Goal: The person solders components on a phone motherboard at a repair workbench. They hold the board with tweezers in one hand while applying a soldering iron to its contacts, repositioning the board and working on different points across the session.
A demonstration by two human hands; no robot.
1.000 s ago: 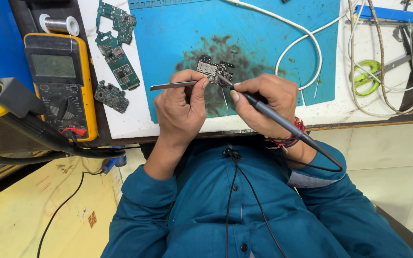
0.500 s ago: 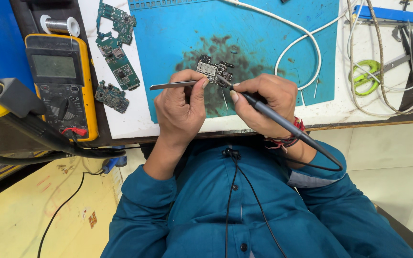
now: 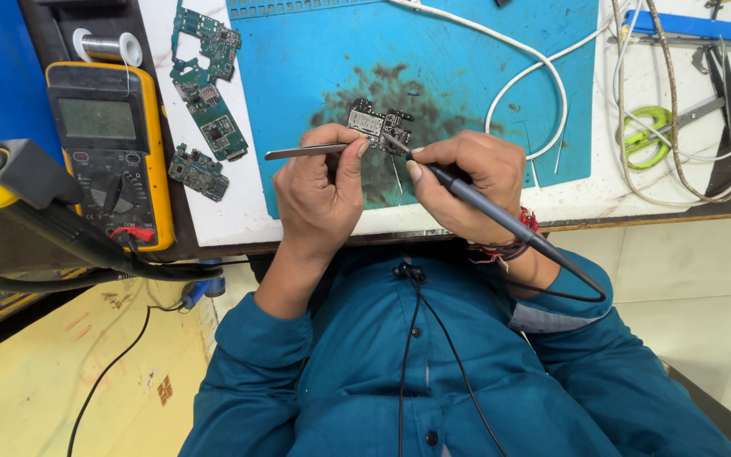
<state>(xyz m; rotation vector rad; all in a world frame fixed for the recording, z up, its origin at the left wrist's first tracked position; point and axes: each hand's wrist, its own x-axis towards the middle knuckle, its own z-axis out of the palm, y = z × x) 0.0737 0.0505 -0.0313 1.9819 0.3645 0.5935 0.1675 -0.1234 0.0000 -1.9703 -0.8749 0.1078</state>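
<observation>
Both grips closed: left hand [image 3: 319, 190] pinches tweezers [image 3: 306, 152] to steady the circuit board [image 3: 376, 124]; right hand [image 3: 467, 182], at 3 o'clock, holds soldering iron [image 3: 501, 216] pen-like.

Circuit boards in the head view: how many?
3. One small board at the hands, over the blue mat. One long green board left of the mat. One small board below it, beside the yellow multimeter. More may lie off-frame.

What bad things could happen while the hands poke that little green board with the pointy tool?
The right hand holds a soldering iron close to the left hand's fingertips, so a slip might burn them. The small circuit board is pinched between fingers and tweezers and could drop. The iron's cord might snag the sleeve.
</observation>
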